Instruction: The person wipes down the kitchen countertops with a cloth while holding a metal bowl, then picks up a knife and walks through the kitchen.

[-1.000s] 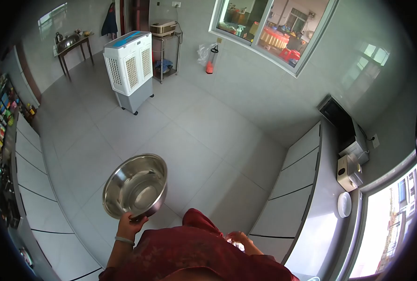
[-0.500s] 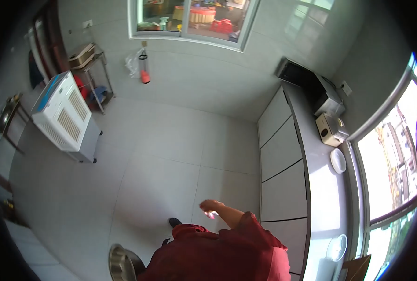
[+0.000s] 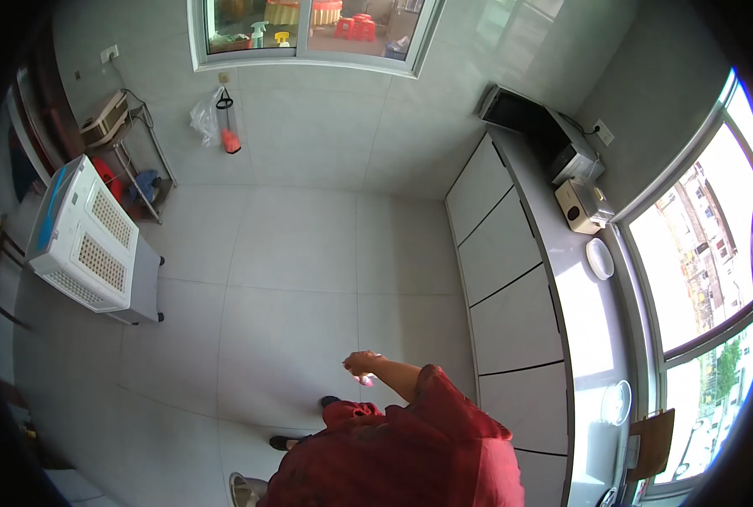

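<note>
My right hand is out in front of my body over the floor, its fingers closed. A small pink and white thing shows at its underside, too small to name. Low in the view, beside my red shirt, part of a shiny metal basin appears. My left hand is out of sight, so what supports the basin is hidden.
Along the right runs a counter with a microwave, a cream appliance and white dishes. A white air cooler on wheels and a metal rack stand left. Grey tiles cover the floor.
The view has shifted, and the air cooler now sits farther left and lower. Both dark shoes show now. Less of the basin is visible. My right hand stays closed, slightly farther left.
</note>
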Demonstrator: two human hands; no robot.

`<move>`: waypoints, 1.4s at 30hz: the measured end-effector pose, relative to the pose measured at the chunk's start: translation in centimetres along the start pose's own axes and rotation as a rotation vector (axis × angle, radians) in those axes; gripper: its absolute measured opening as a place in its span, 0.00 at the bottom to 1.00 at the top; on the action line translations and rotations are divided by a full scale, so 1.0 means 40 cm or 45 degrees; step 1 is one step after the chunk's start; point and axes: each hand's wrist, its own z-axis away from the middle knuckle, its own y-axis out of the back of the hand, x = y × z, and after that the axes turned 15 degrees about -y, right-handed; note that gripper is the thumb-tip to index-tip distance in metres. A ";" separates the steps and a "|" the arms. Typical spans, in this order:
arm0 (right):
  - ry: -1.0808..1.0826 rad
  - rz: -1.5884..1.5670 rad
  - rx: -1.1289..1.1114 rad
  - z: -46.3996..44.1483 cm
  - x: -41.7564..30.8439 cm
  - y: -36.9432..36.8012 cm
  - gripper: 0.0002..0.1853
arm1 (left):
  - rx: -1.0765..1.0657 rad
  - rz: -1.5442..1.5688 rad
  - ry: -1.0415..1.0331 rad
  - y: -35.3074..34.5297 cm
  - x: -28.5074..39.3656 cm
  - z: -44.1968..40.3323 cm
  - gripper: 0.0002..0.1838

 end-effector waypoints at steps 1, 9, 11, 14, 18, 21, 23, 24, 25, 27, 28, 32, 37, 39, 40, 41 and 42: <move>-0.083 0.003 -0.049 -0.010 -0.005 -0.026 0.18 | -0.003 -0.017 0.005 0.020 -0.021 -0.019 0.24; -0.357 -0.013 -0.059 0.075 -0.213 -0.080 0.17 | 0.031 -0.113 0.009 0.240 -0.282 -0.153 0.25; -0.169 0.042 0.031 -0.115 -0.230 -0.219 0.16 | 0.060 -0.115 0.024 0.299 -0.370 -0.144 0.25; 0.345 0.283 0.066 -0.045 -0.368 -0.170 0.15 | 0.118 -0.148 0.077 0.376 -0.526 -0.088 0.25; 0.212 -0.061 -0.075 -0.003 -0.515 -0.137 0.16 | 0.261 -0.082 0.037 0.406 -0.554 -0.054 0.26; 0.691 0.410 0.012 -0.032 -0.572 -0.092 0.21 | 0.438 -0.007 0.003 0.435 -0.436 -0.054 0.26; 0.628 0.406 -0.109 -0.054 -0.648 -0.048 0.25 | 0.490 -0.025 0.125 0.460 -0.426 -0.078 0.24; 0.572 0.392 -0.143 -0.065 -0.690 -0.021 0.25 | 0.507 -0.033 0.173 0.470 -0.433 -0.095 0.23; 0.516 0.380 -0.173 -0.050 -0.747 0.027 0.26 | 0.528 -0.010 0.213 0.475 -0.454 -0.110 0.22; 0.743 0.587 -0.116 -0.166 -0.800 0.061 0.23 | 0.567 0.045 0.293 0.469 -0.495 -0.138 0.20; 0.772 0.623 -0.143 -0.218 -0.842 0.086 0.23 | 0.587 0.075 0.334 0.460 -0.517 -0.148 0.19; 0.554 0.749 -0.318 -0.370 -1.087 0.240 0.17 | 0.733 0.314 0.433 0.422 -0.579 -0.151 0.15; 0.786 0.845 -0.136 -0.515 -1.451 0.424 0.17 | 1.650 1.857 0.854 0.307 -0.737 -0.188 0.22; 1.058 0.969 0.065 -0.553 -1.574 0.481 0.25 | 1.932 2.599 1.043 0.334 -0.746 -0.191 0.23; 1.237 1.039 0.160 -0.569 -1.673 0.511 0.28 | 1.974 2.633 1.037 0.338 -0.727 -0.223 0.23; 1.216 1.155 0.149 -0.567 -1.758 0.531 0.30 | 2.027 2.667 1.018 0.353 -0.719 -0.251 0.23; 1.196 1.276 0.146 -0.560 -1.833 0.546 0.31 | 2.085 2.701 0.997 0.379 -0.694 -0.274 0.24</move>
